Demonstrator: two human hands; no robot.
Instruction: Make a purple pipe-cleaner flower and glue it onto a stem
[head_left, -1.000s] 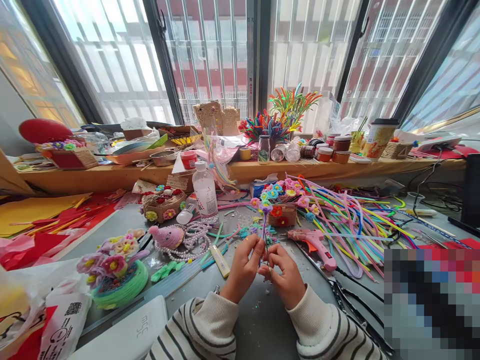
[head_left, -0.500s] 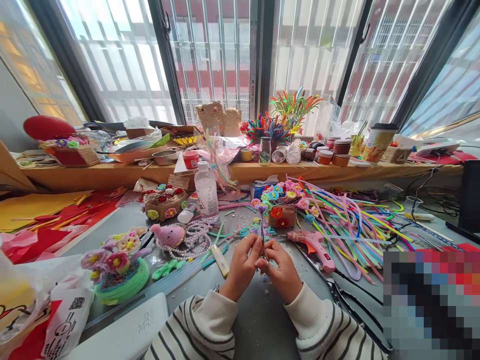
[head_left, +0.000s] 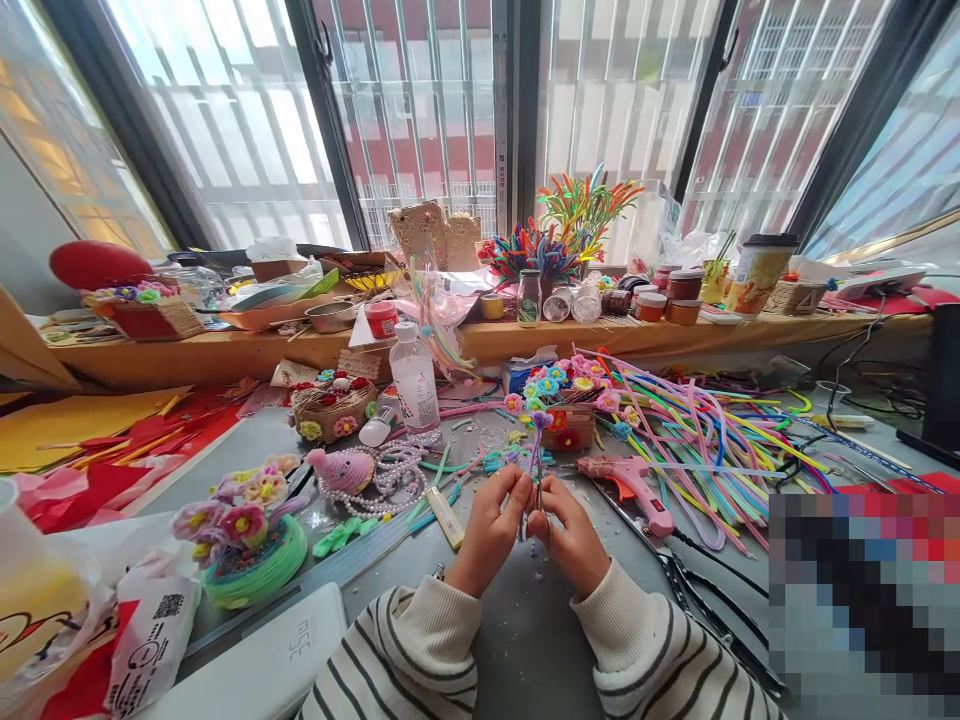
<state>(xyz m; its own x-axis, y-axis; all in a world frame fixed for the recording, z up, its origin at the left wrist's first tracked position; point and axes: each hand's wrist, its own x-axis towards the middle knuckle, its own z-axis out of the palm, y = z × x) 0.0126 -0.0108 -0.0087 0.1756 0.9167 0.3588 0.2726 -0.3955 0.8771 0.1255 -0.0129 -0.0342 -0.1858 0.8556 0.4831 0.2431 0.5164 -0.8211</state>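
Close together above the table's near middle, both hands work on one small piece. My left hand [head_left: 491, 525] is closed, its thumb and finger pinching a purple pipe-cleaner flower [head_left: 541, 421] whose stem points up and away from me. My right hand [head_left: 574, 530] is closed around a small pair of scissors [head_left: 538, 490]. The blades stand upright beside the purple stem, and fingers hide much of the handles. Just beyond the hands is a twine-wrapped basket [head_left: 568, 438] with bright pipe-cleaner flowers. Small purple scraps lie below my fingers.
A pink glue gun [head_left: 634, 488] lies right of my hands, beside large black-handled scissors [head_left: 701, 610]. Many loose pipe cleaners [head_left: 705, 440] spread behind it. At left are a green flower pot [head_left: 259, 575], a white power bank [head_left: 277, 650] and a water bottle [head_left: 415, 385].
The hands and the purple flower have shifted slightly right in view, with the whole scene moving a little too. The scissors' finger loop shows more at my right hand.
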